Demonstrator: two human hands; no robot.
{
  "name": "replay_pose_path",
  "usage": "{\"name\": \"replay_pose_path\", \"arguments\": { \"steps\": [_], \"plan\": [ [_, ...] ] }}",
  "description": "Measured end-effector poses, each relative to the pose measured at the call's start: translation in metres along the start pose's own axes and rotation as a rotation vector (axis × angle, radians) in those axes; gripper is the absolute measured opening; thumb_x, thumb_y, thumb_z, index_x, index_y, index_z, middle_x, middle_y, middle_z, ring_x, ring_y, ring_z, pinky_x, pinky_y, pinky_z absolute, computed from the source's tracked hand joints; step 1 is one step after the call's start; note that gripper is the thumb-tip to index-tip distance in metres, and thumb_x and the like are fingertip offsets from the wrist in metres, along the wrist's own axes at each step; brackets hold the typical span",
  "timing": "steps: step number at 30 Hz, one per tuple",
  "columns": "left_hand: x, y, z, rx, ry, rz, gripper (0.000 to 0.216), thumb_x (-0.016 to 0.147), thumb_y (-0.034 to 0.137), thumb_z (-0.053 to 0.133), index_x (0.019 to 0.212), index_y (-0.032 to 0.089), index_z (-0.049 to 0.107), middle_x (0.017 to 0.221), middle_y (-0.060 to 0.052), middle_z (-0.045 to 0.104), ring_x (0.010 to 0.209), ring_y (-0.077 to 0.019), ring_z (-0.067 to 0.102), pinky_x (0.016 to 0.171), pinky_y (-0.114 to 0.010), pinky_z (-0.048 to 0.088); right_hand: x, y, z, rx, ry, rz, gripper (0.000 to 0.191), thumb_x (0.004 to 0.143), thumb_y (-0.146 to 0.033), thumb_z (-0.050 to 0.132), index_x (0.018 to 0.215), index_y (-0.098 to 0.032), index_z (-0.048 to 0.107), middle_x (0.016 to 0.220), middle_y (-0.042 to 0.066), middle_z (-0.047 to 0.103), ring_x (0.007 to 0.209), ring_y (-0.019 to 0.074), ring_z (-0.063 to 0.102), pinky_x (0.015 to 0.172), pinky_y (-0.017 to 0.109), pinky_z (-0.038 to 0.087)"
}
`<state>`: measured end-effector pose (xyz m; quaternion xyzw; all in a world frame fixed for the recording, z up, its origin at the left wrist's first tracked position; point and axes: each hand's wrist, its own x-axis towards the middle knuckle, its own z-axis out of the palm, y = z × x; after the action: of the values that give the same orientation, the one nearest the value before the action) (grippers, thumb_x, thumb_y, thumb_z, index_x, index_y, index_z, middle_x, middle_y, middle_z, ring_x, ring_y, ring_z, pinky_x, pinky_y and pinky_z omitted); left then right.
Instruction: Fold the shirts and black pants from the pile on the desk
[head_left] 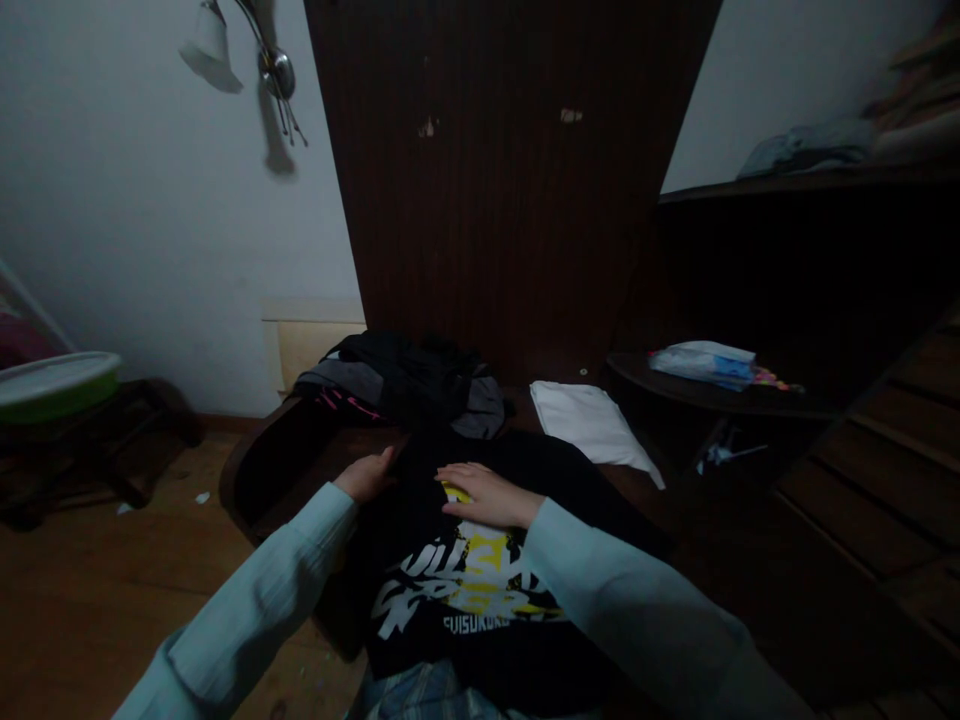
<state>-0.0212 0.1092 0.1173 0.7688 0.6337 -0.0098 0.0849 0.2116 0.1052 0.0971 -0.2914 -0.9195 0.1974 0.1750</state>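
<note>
A black T-shirt (420,640) with white and yellow lettering lies spread over a dark wooden surface and hangs toward me. At its left edge is my left hand (367,476), closed on the dark cloth with the thumb on top; its other fingers are mostly hidden. My right hand (489,495) rests flat on the shirt just above the print, fingers stretched out and holding nothing. Blue plaid cloth (427,690) shows below the shirt's near edge.
Dark and grey clothes (405,380) are heaped behind the shirt. Right of them lies a folded white cloth (592,425). A curved shelf (757,402) carries a blue-and-white packet (705,362). At left, a green basin (60,388) sits on a low dark stand. A lamp (210,50) hangs on the wall.
</note>
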Motion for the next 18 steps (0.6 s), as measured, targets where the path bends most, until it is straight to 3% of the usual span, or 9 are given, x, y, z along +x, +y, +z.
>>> {"name": "replay_pose_path", "arguments": {
  "steps": [2,5,8,11,14,18],
  "plan": [
    [-0.005,0.003,-0.011,0.022,0.055,0.063,0.047,0.072,0.023,0.056,0.116,0.012,0.043,0.110,-0.016,0.057,0.103,-0.0283,0.053,0.084,-0.035,0.041,-0.009,0.012,-0.016,-0.024,0.063,0.062,0.041,0.079,-0.035,0.050,0.116,-0.019,0.051,0.118,0.008,0.055,0.111,0.0195,0.048,0.095,0.035,0.035],
    [-0.004,0.024,-0.015,0.063,0.108,0.119,0.025,0.078,0.021,0.046,0.101,0.015,0.053,0.101,-0.013,0.059,0.094,-0.0259,0.057,0.081,-0.035,0.043,-0.025,0.035,-0.030,-0.109,0.095,0.216,0.038,0.080,-0.033,0.048,0.114,-0.017,0.053,0.115,0.010,0.056,0.108,0.0203,0.051,0.093,0.035,0.038],
    [0.010,0.054,0.001,0.059,0.140,0.203,0.025,0.081,0.012,0.034,0.093,0.016,0.056,0.094,-0.011,0.060,0.088,-0.0223,0.058,0.076,-0.034,0.045,-0.039,0.055,-0.027,-0.223,0.121,0.297,0.046,0.079,-0.032,0.050,0.120,-0.014,0.047,0.125,0.013,0.048,0.117,0.0231,0.041,0.098,0.038,0.032],
    [0.028,0.072,0.027,0.034,0.246,0.337,0.027,0.081,0.015,0.040,0.104,0.014,0.053,0.110,-0.014,0.055,0.105,-0.0232,0.050,0.089,-0.036,0.040,-0.048,0.065,-0.014,-0.298,0.147,0.340,0.052,0.082,-0.036,0.045,0.128,-0.015,0.038,0.135,0.013,0.036,0.126,0.0240,0.028,0.102,0.041,0.025],
    [0.039,0.071,0.046,-0.035,0.281,0.395,0.039,0.084,0.028,0.040,0.119,0.012,0.045,0.128,-0.014,0.043,0.120,-0.0231,0.037,0.099,-0.036,0.031,-0.050,0.068,-0.004,-0.321,0.118,0.374,0.054,0.084,-0.044,0.036,0.131,-0.016,0.033,0.138,0.012,0.031,0.129,0.0246,0.022,0.102,0.043,0.021],
    [0.034,0.059,0.055,-0.040,0.244,0.295,0.047,0.085,0.033,0.037,0.125,0.010,0.040,0.136,-0.017,0.033,0.127,-0.0267,0.027,0.101,-0.042,0.025,-0.047,0.064,0.001,-0.320,0.086,0.367,0.056,0.085,-0.047,0.032,0.132,-0.017,0.032,0.140,0.012,0.027,0.130,0.0251,0.018,0.103,0.044,0.018]
  ]
}}
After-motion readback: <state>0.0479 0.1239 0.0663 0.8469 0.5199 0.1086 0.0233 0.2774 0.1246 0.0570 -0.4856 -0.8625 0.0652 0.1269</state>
